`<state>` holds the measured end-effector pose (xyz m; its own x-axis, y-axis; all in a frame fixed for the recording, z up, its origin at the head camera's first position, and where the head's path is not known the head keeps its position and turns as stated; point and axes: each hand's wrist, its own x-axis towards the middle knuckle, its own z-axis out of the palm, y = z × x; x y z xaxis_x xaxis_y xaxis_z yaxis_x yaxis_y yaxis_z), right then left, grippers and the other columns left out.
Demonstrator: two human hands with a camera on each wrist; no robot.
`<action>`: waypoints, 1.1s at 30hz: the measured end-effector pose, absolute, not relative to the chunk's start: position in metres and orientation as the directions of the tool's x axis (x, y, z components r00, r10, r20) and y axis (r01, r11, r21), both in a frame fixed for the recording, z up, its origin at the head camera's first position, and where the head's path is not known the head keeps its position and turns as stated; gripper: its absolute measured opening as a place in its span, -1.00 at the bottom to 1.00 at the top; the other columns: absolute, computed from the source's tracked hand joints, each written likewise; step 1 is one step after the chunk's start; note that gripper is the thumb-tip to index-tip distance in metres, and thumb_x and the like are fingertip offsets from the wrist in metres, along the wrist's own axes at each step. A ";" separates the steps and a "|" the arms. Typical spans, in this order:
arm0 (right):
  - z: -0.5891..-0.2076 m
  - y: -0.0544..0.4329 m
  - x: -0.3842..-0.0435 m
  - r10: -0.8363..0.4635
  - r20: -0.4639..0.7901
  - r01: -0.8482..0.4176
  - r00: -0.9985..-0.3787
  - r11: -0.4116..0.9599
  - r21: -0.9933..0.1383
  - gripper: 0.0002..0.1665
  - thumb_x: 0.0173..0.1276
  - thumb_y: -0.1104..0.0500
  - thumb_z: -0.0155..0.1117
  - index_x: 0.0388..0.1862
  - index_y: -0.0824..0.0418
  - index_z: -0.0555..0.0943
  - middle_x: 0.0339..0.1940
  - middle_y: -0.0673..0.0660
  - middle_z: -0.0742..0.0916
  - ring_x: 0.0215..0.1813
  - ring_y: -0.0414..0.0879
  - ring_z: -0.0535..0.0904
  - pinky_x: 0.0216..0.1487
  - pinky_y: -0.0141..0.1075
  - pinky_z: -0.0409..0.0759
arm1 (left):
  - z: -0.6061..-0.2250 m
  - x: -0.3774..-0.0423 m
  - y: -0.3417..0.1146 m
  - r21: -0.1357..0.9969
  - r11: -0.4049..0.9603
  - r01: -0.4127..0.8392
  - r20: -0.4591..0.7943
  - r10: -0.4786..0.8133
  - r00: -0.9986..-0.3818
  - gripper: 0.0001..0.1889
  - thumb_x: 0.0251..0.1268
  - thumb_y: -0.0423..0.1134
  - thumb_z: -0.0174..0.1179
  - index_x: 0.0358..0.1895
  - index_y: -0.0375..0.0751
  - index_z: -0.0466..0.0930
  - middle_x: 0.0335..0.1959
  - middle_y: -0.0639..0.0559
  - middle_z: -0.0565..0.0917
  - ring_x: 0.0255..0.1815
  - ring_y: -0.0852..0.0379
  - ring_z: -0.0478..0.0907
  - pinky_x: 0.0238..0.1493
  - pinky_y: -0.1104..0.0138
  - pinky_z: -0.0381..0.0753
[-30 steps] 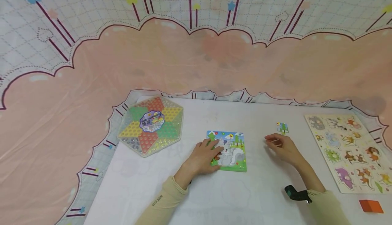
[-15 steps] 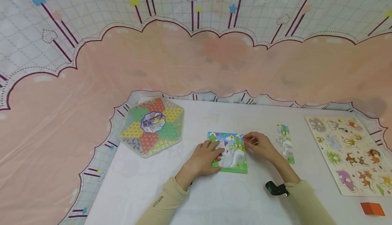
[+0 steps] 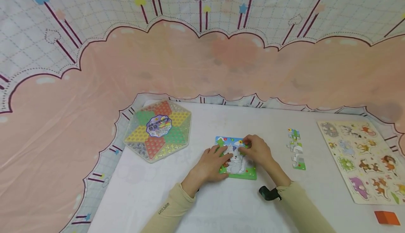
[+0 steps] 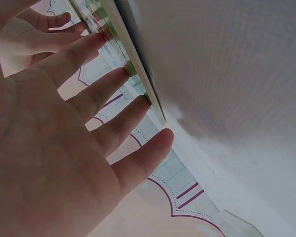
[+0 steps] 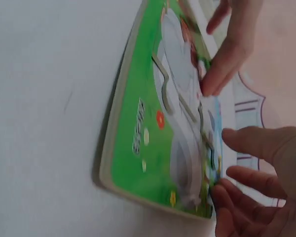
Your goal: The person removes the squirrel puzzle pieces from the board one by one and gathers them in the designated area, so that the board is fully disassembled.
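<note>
The squirrel puzzle (image 3: pixel 237 168) lies flat near the middle of the table (image 3: pixel 234 205), its shallow tray (image 3: pixel 238 177) holding picture pieces, with some gaps showing between them. Its sky edge points to the far side and its grass edge toward the person; nearly square, it has no clear long axis. The left hand (image 3: pixel 210 164) rests on its left part, fingers spread and gripping nothing. The right hand (image 3: pixel 259 152) has its curled fingers and thumb at the far right corner; whether that grip holds a piece, I cannot tell. To the right, loose pieces (image 3: pixel 298 150) form a narrow column, long axis running near to far (grass at the near end). A clear hexagonal case (image 3: pixel 159 125) holds coloured star points at left; a board (image 3: pixel 376 201) at right carries animal figures (image 3: pixel 389 162).
</note>
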<state>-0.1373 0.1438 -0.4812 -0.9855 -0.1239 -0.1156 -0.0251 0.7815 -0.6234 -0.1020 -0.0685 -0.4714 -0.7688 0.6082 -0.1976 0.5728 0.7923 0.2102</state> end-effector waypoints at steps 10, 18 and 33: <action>-0.481 0.129 -0.135 -0.046 -0.095 0.019 -0.994 0.805 -0.592 -0.57 0.17 0.06 0.50 -0.12 0.34 0.65 -0.32 0.13 0.66 -0.32 -0.02 0.51 -0.36 -0.18 0.49 | -0.471 -0.101 -0.068 0.201 0.794 0.574 -0.190 0.607 -0.772 -0.32 0.24 0.13 0.27 0.43 0.12 0.38 0.49 0.00 0.26 0.49 -0.10 0.15 0.34 -0.03 0.29; -0.483 0.130 -0.137 -0.029 -0.122 0.056 -0.992 0.767 -0.639 -0.55 0.13 0.14 0.52 -0.06 0.34 0.63 -0.30 0.17 0.68 -0.32 0.02 0.54 -0.33 -0.16 0.49 | -0.473 -0.102 -0.067 0.212 0.799 0.563 -0.202 0.599 -0.775 -0.31 0.23 0.13 0.28 0.43 0.13 0.37 0.50 0.01 0.25 0.51 -0.10 0.13 0.35 -0.04 0.27; -0.482 0.131 -0.140 -0.095 -0.151 0.031 -0.984 0.743 -0.669 -0.46 0.08 0.23 0.55 0.07 0.32 0.64 -0.28 0.18 0.55 -0.32 -0.02 0.43 -0.34 -0.26 0.35 | -0.475 -0.100 -0.068 0.210 0.793 0.572 -0.178 0.606 -0.775 -0.30 0.21 0.14 0.30 0.43 0.12 0.38 0.49 0.00 0.26 0.50 -0.11 0.14 0.33 -0.03 0.29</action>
<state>-0.1398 0.1309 -0.4820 -0.9840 -0.0950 -0.1506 0.0306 0.7428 -0.6688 -0.1003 -0.0677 -0.4751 -0.7751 0.6062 -0.1782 0.5719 0.7930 0.2100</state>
